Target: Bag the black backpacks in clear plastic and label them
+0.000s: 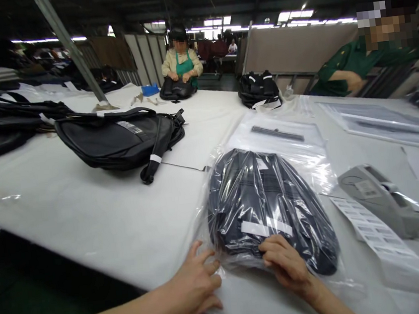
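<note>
A black backpack sealed in a clear plastic bag [267,206] lies on the white table [99,218] in front of me. My left hand [195,283] rests flat at the bag's near-left corner, fingers spread on the plastic edge. My right hand [286,264] presses on the near end of the wrapped backpack, fingers curled over the plastic just below a white label strip.
An unwrapped black backpack [118,139] lies to the far left. A grey label dispenser [386,198] with a strip of labels [374,232] sits at right. Empty plastic bags [278,135] lie behind. One person works at the far end, another leans in at right.
</note>
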Demonstrator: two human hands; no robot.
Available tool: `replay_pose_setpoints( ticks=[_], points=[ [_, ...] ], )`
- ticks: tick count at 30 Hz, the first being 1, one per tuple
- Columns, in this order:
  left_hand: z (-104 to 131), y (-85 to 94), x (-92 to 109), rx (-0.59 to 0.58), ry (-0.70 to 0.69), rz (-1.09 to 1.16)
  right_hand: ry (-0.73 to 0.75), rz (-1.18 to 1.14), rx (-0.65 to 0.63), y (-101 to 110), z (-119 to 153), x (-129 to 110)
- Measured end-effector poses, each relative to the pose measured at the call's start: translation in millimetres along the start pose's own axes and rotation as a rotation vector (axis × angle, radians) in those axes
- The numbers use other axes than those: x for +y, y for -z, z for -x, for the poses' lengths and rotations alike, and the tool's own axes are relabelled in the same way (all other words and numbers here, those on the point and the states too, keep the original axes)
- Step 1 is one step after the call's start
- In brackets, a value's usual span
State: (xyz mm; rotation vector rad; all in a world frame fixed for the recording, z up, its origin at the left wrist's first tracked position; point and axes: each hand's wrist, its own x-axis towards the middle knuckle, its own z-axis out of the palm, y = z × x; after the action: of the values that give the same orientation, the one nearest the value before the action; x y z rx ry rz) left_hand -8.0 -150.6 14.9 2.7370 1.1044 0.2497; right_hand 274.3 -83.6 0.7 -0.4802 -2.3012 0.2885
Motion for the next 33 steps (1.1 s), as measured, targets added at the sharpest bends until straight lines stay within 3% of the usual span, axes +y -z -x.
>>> replay_pose_setpoints(
  ticks=[4, 6, 8, 11, 13, 15, 20, 22, 25, 27, 30, 33],
  points=[
    [37, 39.1, 16, 0.488, 0.009, 0.063, -0.011, -0.033, 0.033, 0, -1, 1],
    [38, 41.6, 30, 0.606, 0.014, 0.080, 0.002, -0.032, 0.045, 0, -2, 1],
    [21, 29.5, 41, 0.537, 0.027, 0.069, 0.011, -0.021, 0.037, 0, -1, 1],
    [-20, -2.1, 47, 0.424, 0.241, -0.093, 0.024, -0.005, 0.031, -2, 0, 2],
    [-41, -19.7, 44, 0.433, 0.359, -0.210, 0.037, -0.004, 0.045, -3, 1, 3],
    [-47, -28.2, 41, 0.485, 0.358, -0.257, 0.042, -0.013, 0.057, -3, 1, 4],
    [-24, -22.2, 47, 0.706, 0.155, -0.185, 0.064, -0.021, 0.064, -1, -1, 3],
    [-17, -22.4, 52, 0.670, 0.173, -0.162, 0.075, -0.006, 0.050, -1, -1, 3],
    [-11, -25.9, 52, 0.521, 0.232, -0.128, 0.077, 0.017, 0.035, -2, 2, 4],
    [-1, -24.1, 49, 0.484, 0.183, -0.119, 0.077, 0.014, 0.049, -3, 2, 4],
    [27, -14.4, 40, 0.593, 0.115, -0.157, 0.058, 0.009, 0.074, -3, 1, 3],
    [52, -8.9, 26, 0.667, 0.189, -0.227, 0.028, -0.002, 0.076, -1, -2, 0]
  ],
)
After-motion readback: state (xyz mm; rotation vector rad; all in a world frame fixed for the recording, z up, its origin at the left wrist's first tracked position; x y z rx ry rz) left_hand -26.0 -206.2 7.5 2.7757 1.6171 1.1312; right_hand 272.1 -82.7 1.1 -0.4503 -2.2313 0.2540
